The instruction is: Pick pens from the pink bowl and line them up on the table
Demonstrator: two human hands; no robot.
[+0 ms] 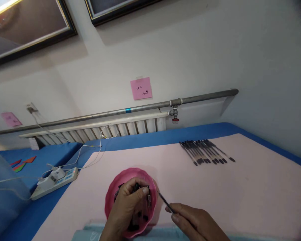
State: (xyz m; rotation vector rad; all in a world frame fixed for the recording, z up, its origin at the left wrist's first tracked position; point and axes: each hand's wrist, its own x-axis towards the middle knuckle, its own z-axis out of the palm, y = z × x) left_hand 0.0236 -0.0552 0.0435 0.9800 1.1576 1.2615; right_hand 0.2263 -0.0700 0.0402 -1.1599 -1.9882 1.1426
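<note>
My left hand (126, 204) is over the pink scalloped bowl (108, 197), its fingers curled with thumb and forefinger brought close together. Whatever it may hold is hidden or too small to make out. Inside the bowl lie black and clear pen parts (145, 217), partly covered by that hand. To the right of the bowl, my right hand (193, 219) pinches a thin dark pen refill (165, 202), whose tip points up and left toward the bowl's rim. Farther back on the right, several black pens (204, 152) lie side by side in a slanted row.
Pink paper (215, 187) covers much of the blue table (155, 135). At left, a power strip (55, 184) with plugs and white cables lies near coloured flat pieces (21, 164). A radiator (140, 126) and a pipe (205, 97) run along the wall behind.
</note>
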